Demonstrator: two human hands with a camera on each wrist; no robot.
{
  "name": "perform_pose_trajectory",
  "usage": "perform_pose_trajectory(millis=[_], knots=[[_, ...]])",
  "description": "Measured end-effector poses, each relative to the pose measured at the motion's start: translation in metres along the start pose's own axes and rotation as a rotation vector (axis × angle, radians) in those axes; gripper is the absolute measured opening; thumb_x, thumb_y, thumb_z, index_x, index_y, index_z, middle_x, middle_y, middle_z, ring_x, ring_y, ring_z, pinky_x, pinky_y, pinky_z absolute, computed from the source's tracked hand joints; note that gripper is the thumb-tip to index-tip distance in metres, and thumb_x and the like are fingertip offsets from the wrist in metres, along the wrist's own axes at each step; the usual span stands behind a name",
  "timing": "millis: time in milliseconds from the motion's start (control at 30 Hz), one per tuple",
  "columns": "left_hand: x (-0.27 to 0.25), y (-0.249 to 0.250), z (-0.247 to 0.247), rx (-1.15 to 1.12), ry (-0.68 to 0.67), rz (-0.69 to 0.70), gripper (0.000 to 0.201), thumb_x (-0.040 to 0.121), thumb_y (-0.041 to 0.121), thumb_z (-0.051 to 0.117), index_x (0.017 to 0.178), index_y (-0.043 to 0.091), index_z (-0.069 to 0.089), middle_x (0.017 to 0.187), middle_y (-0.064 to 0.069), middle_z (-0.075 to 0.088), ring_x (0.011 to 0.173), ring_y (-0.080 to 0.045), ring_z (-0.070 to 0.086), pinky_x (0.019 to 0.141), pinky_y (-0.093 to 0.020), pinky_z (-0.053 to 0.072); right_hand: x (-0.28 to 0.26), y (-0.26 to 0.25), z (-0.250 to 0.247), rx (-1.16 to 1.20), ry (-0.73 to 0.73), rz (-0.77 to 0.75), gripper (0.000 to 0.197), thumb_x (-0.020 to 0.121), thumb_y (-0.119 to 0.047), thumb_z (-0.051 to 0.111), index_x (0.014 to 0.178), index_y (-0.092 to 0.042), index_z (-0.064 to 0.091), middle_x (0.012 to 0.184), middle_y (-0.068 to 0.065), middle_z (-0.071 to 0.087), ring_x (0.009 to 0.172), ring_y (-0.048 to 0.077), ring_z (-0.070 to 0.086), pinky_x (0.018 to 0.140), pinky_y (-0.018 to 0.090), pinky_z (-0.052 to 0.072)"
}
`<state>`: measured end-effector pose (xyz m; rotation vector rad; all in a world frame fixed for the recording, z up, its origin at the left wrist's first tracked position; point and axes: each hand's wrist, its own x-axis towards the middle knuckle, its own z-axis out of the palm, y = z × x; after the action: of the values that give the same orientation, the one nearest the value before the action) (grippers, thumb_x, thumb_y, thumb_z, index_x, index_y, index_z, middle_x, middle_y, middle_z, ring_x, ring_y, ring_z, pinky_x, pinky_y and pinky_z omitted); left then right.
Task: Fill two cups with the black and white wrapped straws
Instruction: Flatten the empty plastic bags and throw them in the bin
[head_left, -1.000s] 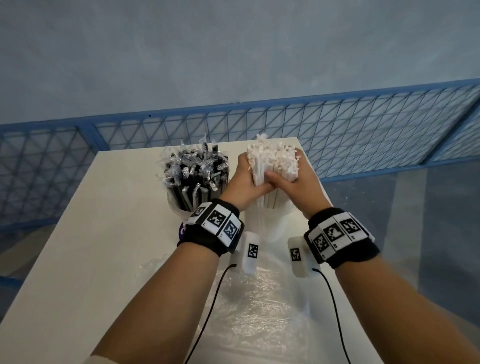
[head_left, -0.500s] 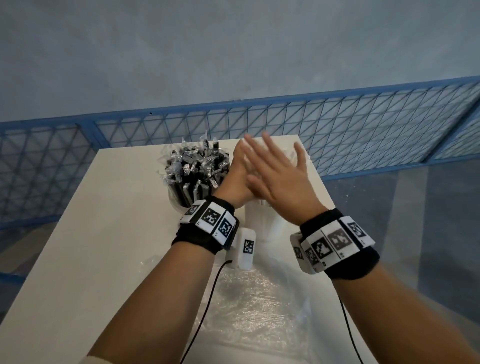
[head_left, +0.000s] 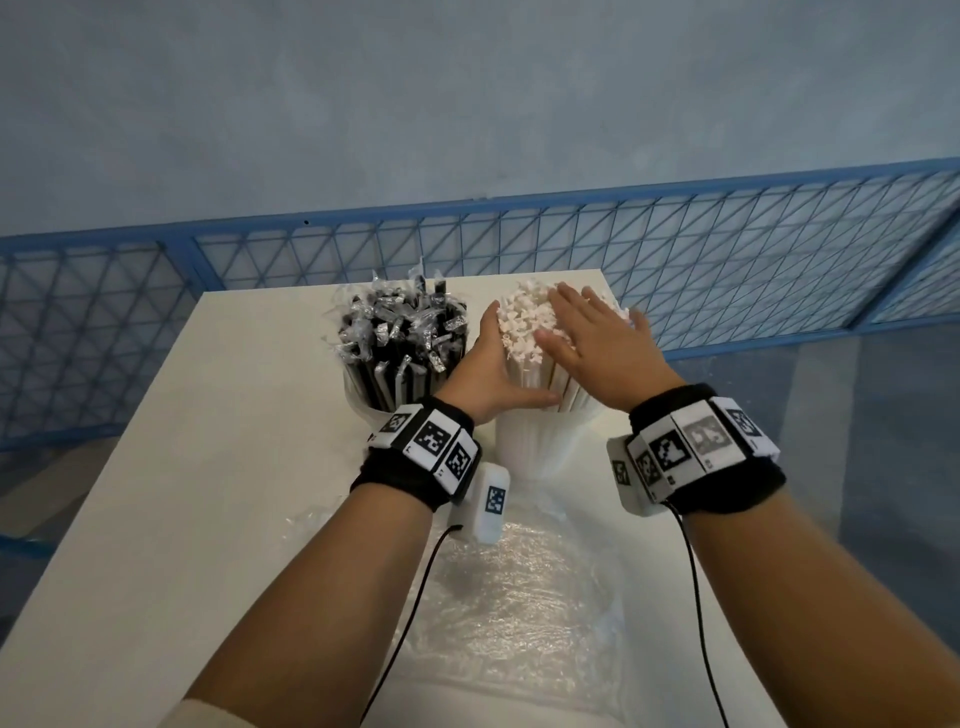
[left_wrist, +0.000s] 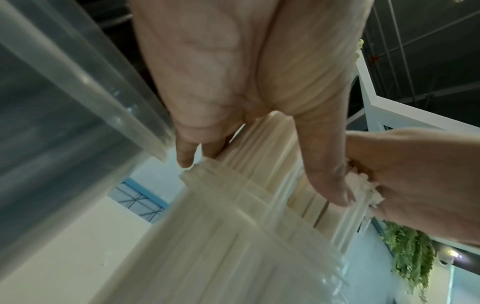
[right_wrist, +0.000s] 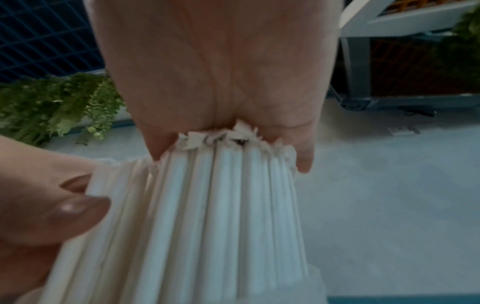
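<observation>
Right hand (head_left: 597, 348) now lowered flat onto white straws (head_left: 524, 332), patting tops; left hand (head_left: 488, 374) cups their side. Both cups look full; black straws (head_left: 400, 338) done.

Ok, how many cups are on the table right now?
2. One cup, on the left, holds the black wrapped straws. The other cup, on the right, holds the white wrapped straws, between both hands. Nothing suggests a hidden third.
</observation>
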<state>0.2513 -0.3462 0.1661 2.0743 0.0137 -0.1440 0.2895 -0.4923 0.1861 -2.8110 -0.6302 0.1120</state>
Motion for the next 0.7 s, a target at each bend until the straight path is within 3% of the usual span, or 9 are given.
perform_pose_trajectory(millis=[100,200,300,367,433,500,600,633,700], knots=[[-0.016,0.006,0.000,0.051,0.051,0.041,0.121,0.071,0.025,0.077,0.144,0.014,-0.019,0.157,-0.004,0.007,0.142,-0.014,0.016,0.101,-0.014,0.016,-0.016,-0.010,0.001,0.141,0.320,-0.054,0.057,0.096,-0.048,0.031,0.147,-0.024,0.020,0.156,-0.005,0.020,0.144,0.009,0.013,0.115,0.047,0.003],[-0.047,0.000,0.003,0.064,0.103,0.158,0.117,0.074,0.027,0.074,0.143,0.019,-0.020,0.157,-0.001,0.006,0.142,-0.011,0.015,0.112,-0.022,0.016,-0.048,-0.018,0.018,0.371,0.808,-0.262,0.037,0.095,-0.030,0.045,0.126,-0.011,0.052,0.128,0.006,0.056,0.122,0.015,0.045,0.104,0.038,0.032],[-0.078,-0.029,0.010,0.087,0.246,0.243,0.075,0.080,0.021,0.069,0.139,0.017,0.023,0.132,0.001,0.047,0.119,-0.009,0.048,0.101,-0.022,0.039,-0.076,-0.021,0.051,0.381,0.957,-0.446,0.020,0.093,-0.017,0.047,0.108,-0.008,0.057,0.107,0.005,0.056,0.103,0.019,0.052,0.093,0.027,0.039],[-0.088,-0.058,0.017,0.250,0.276,0.254,0.034,0.085,0.015,0.061,0.117,0.012,0.049,0.103,-0.001,0.062,0.094,-0.014,0.060,0.084,-0.027,0.049,-0.084,-0.022,0.080,0.403,0.803,-0.498,0.017,0.091,-0.014,0.049,0.104,-0.008,0.058,0.103,0.006,0.057,0.098,0.018,0.052,0.091,0.023,0.038],[-0.089,-0.088,0.024,0.470,0.161,0.184,0.024,0.088,0.014,0.055,0.111,0.010,0.054,0.104,-0.006,0.063,0.096,-0.020,0.060,0.084,-0.029,0.046,-0.084,-0.021,0.112,0.382,0.543,-0.472,0.019,0.088,-0.013,0.052,0.105,-0.008,0.061,0.103,0.009,0.061,0.099,0.018,0.053,0.092,0.020,0.037],[-0.085,-0.116,0.034,0.685,-0.057,0.055,0.043,0.088,0.017,0.055,0.128,0.009,0.044,0.131,-0.011,0.051,0.120,-0.023,0.049,0.099,-0.030,0.038,-0.080,-0.019,0.140,0.305,0.219,-0.368,0.032,0.086,-0.016,0.055,0.117,-0.009,0.057,0.120,0.011,0.058,0.110,0.023,0.053,0.100,0.025,0.038],[-0.086,-0.141,0.043,0.788,-0.201,-0.131,0.089,0.081,0.027,0.065,0.146,0.009,0.006,0.156,-0.010,0.012,0.144,-0.026,0.011,0.116,-0.043,0.016,-0.079,-0.018,0.166,0.062,-0.243,-0.195,0.070,0.086,-0.029,0.060,0.145,-0.013,0.024,0.155,0.008,0.018,0.142,0.027,0.023,0.115,0.037,0.020],[-0.088,-0.145,0.044,0.778,-0.210,-0.169,0.098,0.079,0.029,0.068,0.146,0.010,-0.001,0.156,-0.008,0.007,0.145,-0.026,0.004,0.116,-0.047,0.011,-0.079,-0.019,0.170,-0.020,-0.321,-0.172,0.078,0.087,-0.034,0.059,0.148,-0.015,0.013,0.158,0.004,0.010,0.145,0.024,0.013,0.116,0.039,0.013],[-0.091,-0.149,0.044,0.789,-0.238,-0.205,0.099,0.076,0.032,0.070,0.146,0.012,0.003,0.154,-0.008,0.015,0.144,-0.023,0.008,0.115,-0.049,0.002,-0.082,-0.024,0.172,-0.088,-0.376,-0.163,0.085,0.086,-0.040,0.059,0.149,-0.019,0.005,0.157,0.001,0.012,0.145,0.019,0.014,0.117,0.042,0.006]])
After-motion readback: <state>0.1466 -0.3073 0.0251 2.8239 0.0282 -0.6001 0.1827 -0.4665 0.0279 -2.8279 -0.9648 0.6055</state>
